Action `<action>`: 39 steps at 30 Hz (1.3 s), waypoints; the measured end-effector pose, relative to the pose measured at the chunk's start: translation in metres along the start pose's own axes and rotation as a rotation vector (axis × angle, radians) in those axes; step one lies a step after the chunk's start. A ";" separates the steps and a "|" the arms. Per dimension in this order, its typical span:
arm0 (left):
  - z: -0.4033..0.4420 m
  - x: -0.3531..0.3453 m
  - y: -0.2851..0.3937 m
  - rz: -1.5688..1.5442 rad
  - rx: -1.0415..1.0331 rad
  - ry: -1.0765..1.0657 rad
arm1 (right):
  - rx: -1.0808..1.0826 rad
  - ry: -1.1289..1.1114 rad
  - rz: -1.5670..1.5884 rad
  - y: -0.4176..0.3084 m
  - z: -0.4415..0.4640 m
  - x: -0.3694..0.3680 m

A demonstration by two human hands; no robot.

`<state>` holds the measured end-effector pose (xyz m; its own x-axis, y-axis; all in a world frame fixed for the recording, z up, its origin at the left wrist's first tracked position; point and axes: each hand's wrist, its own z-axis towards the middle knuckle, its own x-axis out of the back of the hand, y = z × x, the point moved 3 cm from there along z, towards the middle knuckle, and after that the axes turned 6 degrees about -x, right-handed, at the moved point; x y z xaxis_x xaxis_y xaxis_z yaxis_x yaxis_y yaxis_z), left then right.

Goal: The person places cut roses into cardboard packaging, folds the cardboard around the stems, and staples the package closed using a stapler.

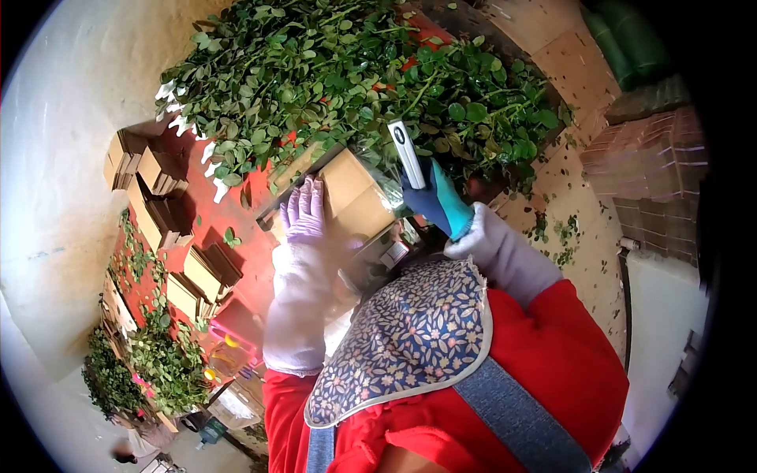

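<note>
My left hand [304, 211], in a lilac glove, lies with fingers stretched out on the left part of a brown cardboard piece [347, 193]. A dark strip runs along that piece's edge, and clear plastic shows at its right side. My right hand [438, 199], in a blue and teal glove, is closed round a silver hand stapler [407, 154] that points up and away from me. The stapler is just right of the cardboard, beside the leafy stems [347, 87]. What lies under the cardboard is hidden.
Leafy stems cover the far side of the red table [213, 217]. Folded cardboard stacks [203, 280] stand on the left, with a pink container [236, 335] nearer me. More greenery [165, 363] is at lower left. Wrapped bundles [654, 173] are piled at right beyond the leaf-strewn floor.
</note>
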<state>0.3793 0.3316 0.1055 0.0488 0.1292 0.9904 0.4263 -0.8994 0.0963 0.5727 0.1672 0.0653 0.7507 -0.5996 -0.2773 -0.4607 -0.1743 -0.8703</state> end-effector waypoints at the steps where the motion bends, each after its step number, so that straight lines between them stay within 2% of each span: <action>1: -0.002 0.002 0.000 -0.044 0.038 0.001 | -0.018 -0.005 0.009 0.000 0.004 -0.004; 4: 0.001 -0.006 0.003 -0.077 0.079 -0.007 | 0.169 0.179 -0.109 0.005 0.026 0.009; 6: 0.000 -0.016 -0.002 -0.032 0.062 0.007 | 0.158 0.206 -0.280 -0.005 0.037 0.019; 7: -0.001 -0.018 -0.003 -0.024 0.055 0.011 | 0.103 0.307 -0.343 -0.022 0.033 0.017; 9: -0.001 -0.013 -0.001 -0.055 0.045 0.013 | 0.222 0.491 -0.444 -0.029 0.044 0.027; 10: 0.000 -0.006 0.002 -0.094 0.042 0.011 | 0.207 0.521 -0.467 -0.036 0.052 0.037; 13: 0.005 0.002 0.004 -0.062 0.086 -0.066 | 0.262 0.312 -0.043 -0.062 0.055 0.073; 14: 0.006 0.000 0.002 -0.060 0.082 -0.063 | 0.175 0.080 -0.018 -0.072 0.041 0.083; 16: 0.008 -0.002 0.002 0.049 0.029 -0.022 | 0.151 -0.126 0.005 -0.079 0.010 0.077; 18: 0.007 0.001 0.002 -0.022 0.035 0.001 | 0.129 -0.226 0.003 -0.076 -0.017 0.059; 19: 0.007 0.002 0.004 0.002 0.027 0.013 | -0.075 -0.251 0.028 -0.060 -0.020 0.060; 21: 0.005 0.005 0.007 0.035 0.019 0.049 | -0.171 -0.235 0.027 -0.032 -0.030 0.047; 23: 0.004 0.013 0.010 0.002 0.030 0.035 | 0.045 -0.098 0.026 0.002 -0.019 0.020; 24: 0.004 0.014 0.011 -0.033 0.030 0.023 | 0.269 0.017 -0.327 0.020 -0.003 0.024; 26: 0.005 0.015 0.013 -0.061 0.004 0.039 | -0.005 0.124 -0.255 0.009 0.012 0.020; 27: 0.004 0.018 0.017 -0.055 -0.011 0.032 | -0.135 0.133 -0.317 0.008 0.023 0.024; 28: 0.004 0.020 0.020 -0.049 -0.024 0.025 | 0.019 0.186 -0.380 0.000 0.022 0.017; 30: 0.002 0.018 0.021 -0.037 -0.019 0.016 | 0.163 0.255 -0.501 0.003 0.021 0.014; 31: 0.000 0.015 0.021 -0.017 -0.031 0.012 | 0.157 0.249 -0.507 0.001 0.022 0.014; 33: 0.000 0.014 0.017 -0.099 -0.039 0.044 | -0.091 0.162 -0.424 -0.001 0.024 0.016; 34: 0.000 0.016 0.018 -0.103 -0.034 0.044 | -0.094 0.160 -0.429 -0.003 0.022 0.014; 36: 0.002 0.025 0.019 -0.222 0.009 0.100 | 0.039 0.158 -0.407 -0.009 0.018 0.009; 39: 0.005 0.023 0.013 -0.156 -0.004 0.055 | -0.027 0.208 -0.470 -0.009 0.018 0.010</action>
<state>0.3910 0.3247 0.1292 -0.0672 0.2448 0.9672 0.4217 -0.8716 0.2499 0.5928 0.1770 0.0634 0.7710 -0.5936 0.2306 -0.1097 -0.4806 -0.8701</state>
